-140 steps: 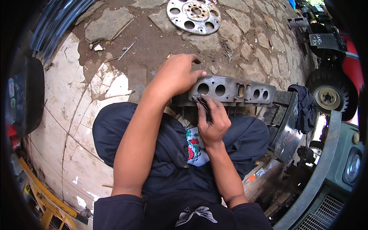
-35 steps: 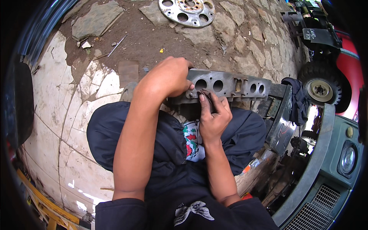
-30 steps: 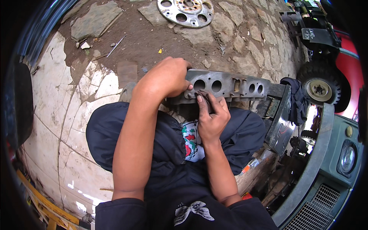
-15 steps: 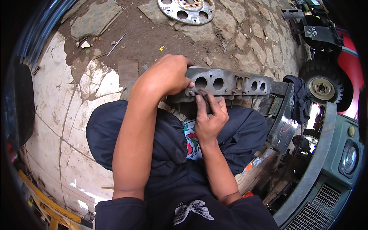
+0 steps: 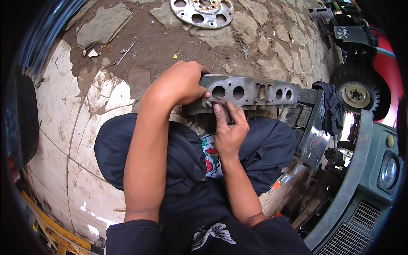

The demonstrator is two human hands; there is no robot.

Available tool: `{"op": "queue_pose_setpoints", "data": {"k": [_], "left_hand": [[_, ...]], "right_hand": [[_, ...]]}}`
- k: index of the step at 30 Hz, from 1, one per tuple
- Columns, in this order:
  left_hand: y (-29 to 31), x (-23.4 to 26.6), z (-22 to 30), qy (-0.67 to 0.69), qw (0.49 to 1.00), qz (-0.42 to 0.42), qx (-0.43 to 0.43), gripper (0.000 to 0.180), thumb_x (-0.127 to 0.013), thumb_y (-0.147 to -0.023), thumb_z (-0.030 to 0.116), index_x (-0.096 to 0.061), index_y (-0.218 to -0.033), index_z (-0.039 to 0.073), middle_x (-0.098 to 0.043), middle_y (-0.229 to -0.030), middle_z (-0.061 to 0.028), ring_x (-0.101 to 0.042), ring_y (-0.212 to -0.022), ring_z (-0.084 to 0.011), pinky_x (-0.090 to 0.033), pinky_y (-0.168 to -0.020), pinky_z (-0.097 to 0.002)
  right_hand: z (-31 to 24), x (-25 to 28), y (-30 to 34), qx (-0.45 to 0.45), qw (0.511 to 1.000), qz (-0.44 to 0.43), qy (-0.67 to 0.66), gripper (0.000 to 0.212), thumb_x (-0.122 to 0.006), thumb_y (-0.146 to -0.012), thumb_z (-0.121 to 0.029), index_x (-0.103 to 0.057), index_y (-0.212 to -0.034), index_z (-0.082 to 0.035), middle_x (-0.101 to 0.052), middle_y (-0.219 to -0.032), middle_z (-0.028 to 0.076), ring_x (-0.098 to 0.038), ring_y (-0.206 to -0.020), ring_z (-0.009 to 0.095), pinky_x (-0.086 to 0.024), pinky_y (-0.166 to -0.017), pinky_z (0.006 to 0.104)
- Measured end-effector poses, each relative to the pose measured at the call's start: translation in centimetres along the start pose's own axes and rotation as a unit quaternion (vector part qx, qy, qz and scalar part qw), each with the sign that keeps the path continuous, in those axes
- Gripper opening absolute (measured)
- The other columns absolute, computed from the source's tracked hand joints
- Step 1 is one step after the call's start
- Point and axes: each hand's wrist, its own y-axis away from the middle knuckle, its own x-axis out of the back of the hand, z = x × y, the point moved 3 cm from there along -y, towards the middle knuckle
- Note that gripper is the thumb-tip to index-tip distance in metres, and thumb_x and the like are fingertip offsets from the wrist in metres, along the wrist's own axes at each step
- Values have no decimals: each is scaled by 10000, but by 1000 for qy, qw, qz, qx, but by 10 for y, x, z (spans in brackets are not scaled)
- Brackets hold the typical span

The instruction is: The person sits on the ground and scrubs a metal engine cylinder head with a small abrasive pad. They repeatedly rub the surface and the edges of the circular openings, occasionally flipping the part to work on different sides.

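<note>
A grey metal cylinder head (image 5: 248,94), with round ports along its face, lies across in front of my knees. My left hand (image 5: 183,83) wraps round its left end, the thumb resting on the face beside the first large port. Close to that thumb, at the lower left corner of the face, my right hand (image 5: 229,123) is closed in a pinch. Its thumb and fingertips press against the metal. Something small and dark shows at those fingertips, but I cannot make out what it is.
A round metal plate with holes (image 5: 203,13) lies on the stony ground beyond. To the right stand a dark metal box frame (image 5: 312,146) with a dark cloth (image 5: 329,108) on it, a tyred wheel (image 5: 356,94) and a green vehicle front (image 5: 384,170). A yellow frame (image 5: 55,227) is at lower left.
The whole view has shifted slightly, so things appear a little further left. Both hands keep nearly the same places on the cylinder head.
</note>
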Motion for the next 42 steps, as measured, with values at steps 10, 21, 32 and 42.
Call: {"op": "queue_pose_setpoints", "data": {"k": [10, 21, 32, 42], "left_hand": [[4, -2, -2, 34, 998, 30, -48, 715, -923, -777, 192, -686, -1431, 26, -750, -1285, -262, -705, -1243, -434, -556, -1052, -472], [3, 4, -5, 63, 993, 102, 4, 497, -719, -1025, 322, -692, -1429, 34, -736, -1308, -285, -692, -1260, -448, -541, -1069, -474], [-2, 0, -9, 59, 993, 101, 9, 470, -638, -1078, 350, -698, -1414, 27, -740, -1297, -281, -687, -1253, -462, -529, -1071, -486], [-1, -3, -11, 52, 994, 92, 12, 436, -620, -1087, 326, -713, -1384, 22, -739, -1298, -271, -689, -1242, -459, -535, -1061, -485]], "right_hand": [[-1, -3, 4, 28, 999, 31, 17, 235, -825, -959, -123, -835, -1175, -30, -699, -871, 133, -661, -761, 217, -529, -719, 354], [-1, -2, 4, 35, 999, 28, 29, 244, -823, -959, -114, -831, -1185, -25, -662, -821, 110, -611, -714, 206, -503, -683, 346], [-1, -4, 8, 44, 998, 27, 31, 262, -821, -962, -103, -824, -1211, -21, -664, -847, 113, -603, -719, 205, -495, -675, 348], [-17, 9, -11, 101, 990, -35, 96, 287, -844, -917, -65, -826, -1202, -38, -577, -757, 117, -549, -646, 210, -458, -605, 367]]}}
